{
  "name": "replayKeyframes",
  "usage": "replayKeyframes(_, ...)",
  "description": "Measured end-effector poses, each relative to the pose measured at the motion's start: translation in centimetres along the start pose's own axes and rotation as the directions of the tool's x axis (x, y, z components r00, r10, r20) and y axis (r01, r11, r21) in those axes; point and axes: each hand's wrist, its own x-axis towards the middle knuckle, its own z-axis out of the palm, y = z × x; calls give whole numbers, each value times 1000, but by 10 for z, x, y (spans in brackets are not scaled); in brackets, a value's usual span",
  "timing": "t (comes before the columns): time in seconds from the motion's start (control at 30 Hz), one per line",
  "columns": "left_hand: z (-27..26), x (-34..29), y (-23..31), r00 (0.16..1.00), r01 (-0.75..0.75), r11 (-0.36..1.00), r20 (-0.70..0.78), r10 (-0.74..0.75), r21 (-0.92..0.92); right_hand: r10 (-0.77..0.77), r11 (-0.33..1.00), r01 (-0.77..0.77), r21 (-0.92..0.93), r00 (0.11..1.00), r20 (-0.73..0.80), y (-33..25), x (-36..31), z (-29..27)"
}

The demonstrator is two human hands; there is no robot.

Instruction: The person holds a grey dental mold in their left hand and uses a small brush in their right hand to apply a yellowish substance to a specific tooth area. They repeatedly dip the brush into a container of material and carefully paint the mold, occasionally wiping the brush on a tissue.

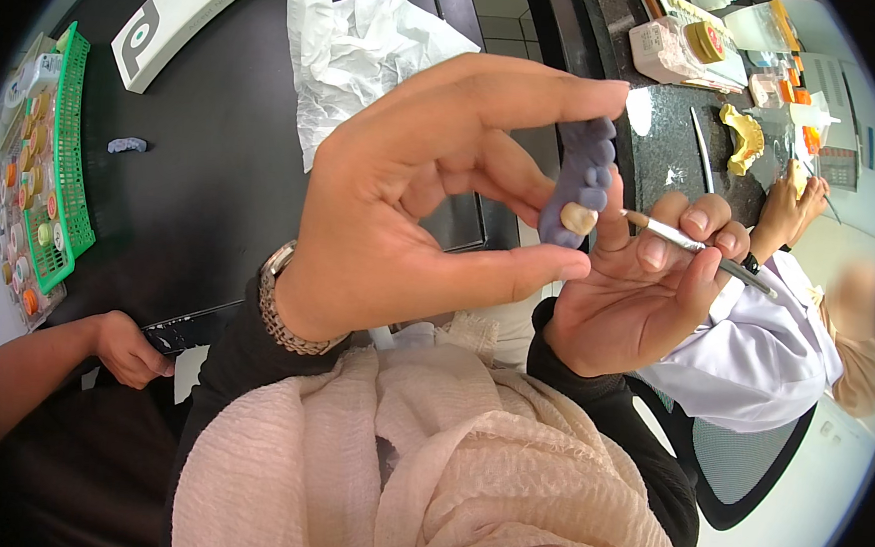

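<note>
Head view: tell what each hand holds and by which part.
Left hand holds, by opposite ends, a curved grey-blue dental model with one cream tooth; right hand holds, near mid-length, a slender silver and dark brush.

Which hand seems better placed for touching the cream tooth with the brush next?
Probably the right hand: it holds the brush, whose tip points toward the cream tooth, whereas the left hand grips the purple dental model.
</note>
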Motion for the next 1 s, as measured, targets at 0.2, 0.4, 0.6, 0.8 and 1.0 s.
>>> replayKeyframes(0.2,-2,-3,0,991,-78,956,-83,105,281,-121,985,122,-121,993,12,7,-3,1)
replayKeyframes(0.4,-5,-4,-4,963,-218,840,-29,267,496,-237,915,265,-303,963,128,10,-7,4)
replayKeyframes(0.6,-6,-5,-5,952,-251,789,-4,306,561,-301,725,469,-505,874,381,5,-4,-7)
replayKeyframes(0.8,-4,-5,-5,953,-231,787,-29,301,572,-376,600,567,-565,823,427,10,-1,3)
replayKeyframes(1.0,-6,-2,-6,954,-218,795,-46,295,566,-359,585,580,-567,812,460,11,5,1)
